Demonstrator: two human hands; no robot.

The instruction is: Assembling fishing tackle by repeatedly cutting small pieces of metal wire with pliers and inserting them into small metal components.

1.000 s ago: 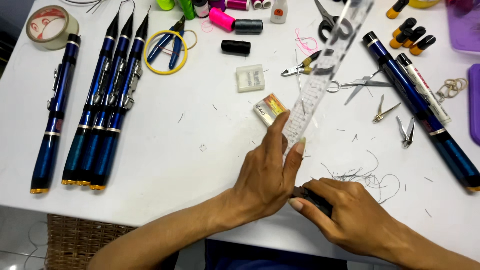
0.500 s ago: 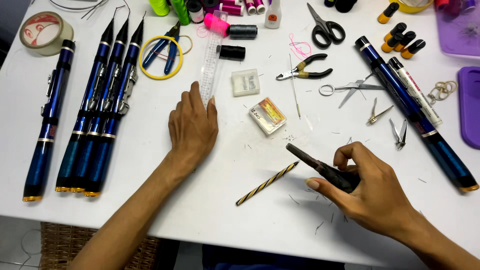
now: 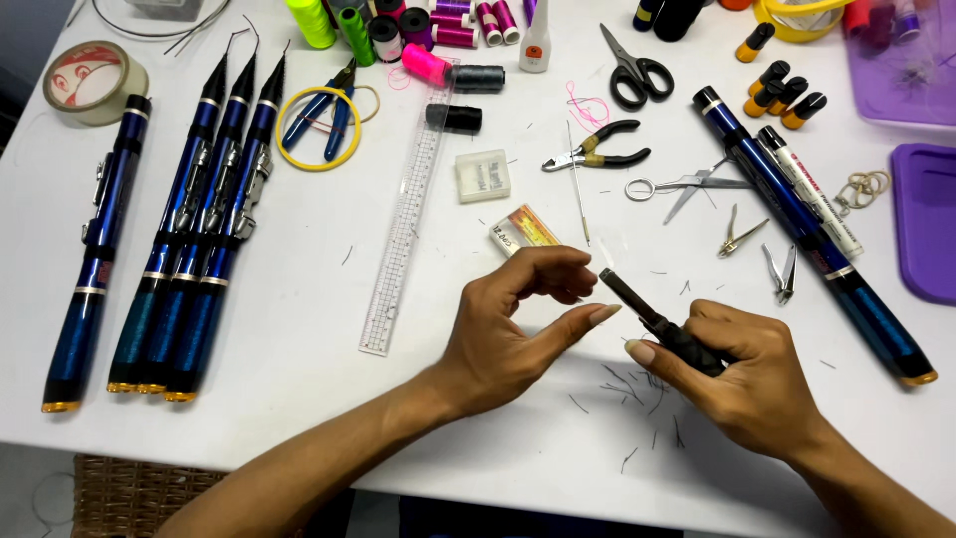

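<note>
— What do we find changed on the white table (image 3: 299, 329) since half a second ago?

— Our left hand (image 3: 503, 334) has lifted off the clear ruler (image 3: 403, 234) and come across beside the right one. The striped gold-and-black stick that lay near the front edge is no longer in sight. The ruler itself lies as before, long, flat and transparent.

— And going down from the biggest things?

— The table is smooth and matte. On its left lie four glossy blue telescopic rods (image 3: 179, 239), tapering to black tips, with gold butt caps. A fifth blue rod (image 3: 807, 229) lies slanted on the right. Then the ruler, then black-handled scissors (image 3: 632, 70), pliers (image 3: 593, 154) with black-and-yellow grips, and a yellow ring (image 3: 317, 128) around blue-handled cutters.

— What do we hold?

— Our right hand (image 3: 742, 374) is closed around a dark, slim rod piece (image 3: 647, 317), its thin end pointing up-left toward the left hand, just above the table's front half. The left fingers are curled loosely, thumb stretched toward that tip; we cannot tell whether they pinch anything.

— The smallest things?

— Short dark thread clippings (image 3: 637, 384) scattered under our hands.
</note>
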